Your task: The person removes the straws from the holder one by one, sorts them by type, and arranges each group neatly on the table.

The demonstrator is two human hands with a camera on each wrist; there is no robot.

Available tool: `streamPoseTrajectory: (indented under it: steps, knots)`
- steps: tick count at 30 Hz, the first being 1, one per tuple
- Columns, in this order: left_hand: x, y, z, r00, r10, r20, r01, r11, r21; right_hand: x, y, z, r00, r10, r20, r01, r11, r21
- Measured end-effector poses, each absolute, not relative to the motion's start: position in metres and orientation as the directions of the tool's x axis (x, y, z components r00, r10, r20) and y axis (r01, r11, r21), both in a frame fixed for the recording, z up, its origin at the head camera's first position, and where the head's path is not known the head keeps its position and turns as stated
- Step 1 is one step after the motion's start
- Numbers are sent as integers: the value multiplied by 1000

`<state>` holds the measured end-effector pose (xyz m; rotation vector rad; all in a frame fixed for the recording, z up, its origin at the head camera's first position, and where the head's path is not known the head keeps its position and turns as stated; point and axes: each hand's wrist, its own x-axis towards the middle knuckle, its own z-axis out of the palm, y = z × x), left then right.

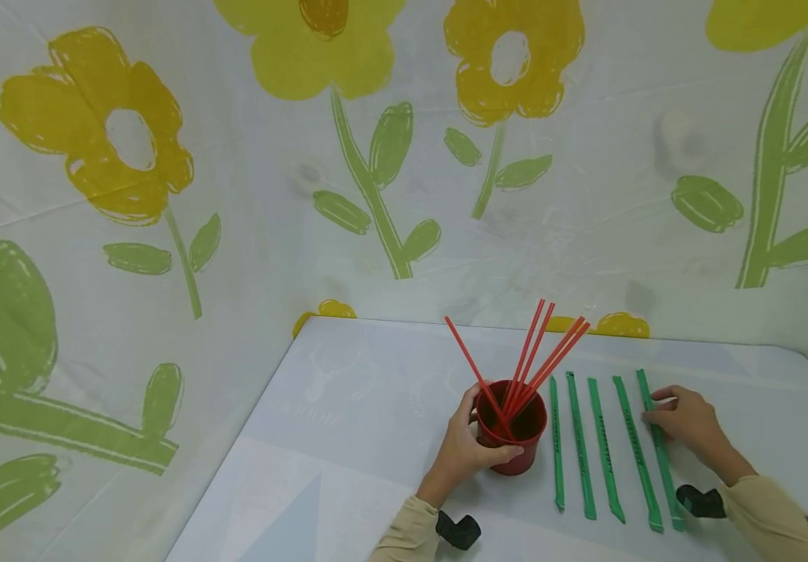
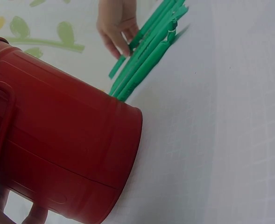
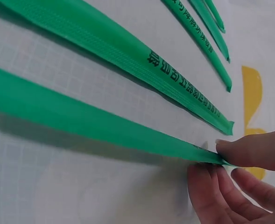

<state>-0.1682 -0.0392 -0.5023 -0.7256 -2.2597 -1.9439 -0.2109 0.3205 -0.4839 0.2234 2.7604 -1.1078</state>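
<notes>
A small red metal bucket with a side handle stands on the table, and several red straws lean out of its mouth. My left hand grips it from the left, thumb across the near side. To its right, several straws in green paper wrappers lie side by side, dark printing along them. At the far right of this row, my right hand pinches a green wrapped straw near its far end, between thumb and fingers. The left wrist view shows the bucket large, hiding part of the green row.
The white table ends at a back edge just behind the straws. A pale cloth wall printed with yellow flowers rises behind and to the left. A black wrist device sits at the left cuff, another at the right.
</notes>
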Motion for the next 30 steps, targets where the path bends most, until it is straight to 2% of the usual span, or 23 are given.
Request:
streamPoseTrajectory:
  steps: [14,22,30]
  knots:
    - [-154,-41,-471,-892,310,328,369,81,926,-203,318,-482,-981,106,-163,186,754,-630]
    - [-153,-41,-470,-890,314,331,367,62,928,-201,323,-483,-987,90,-134,153,781,-605]
    - [-156,-41,-476,-889,308,339,374,61,925,-196,319,-470,-998,47,-42,63,817,-573]
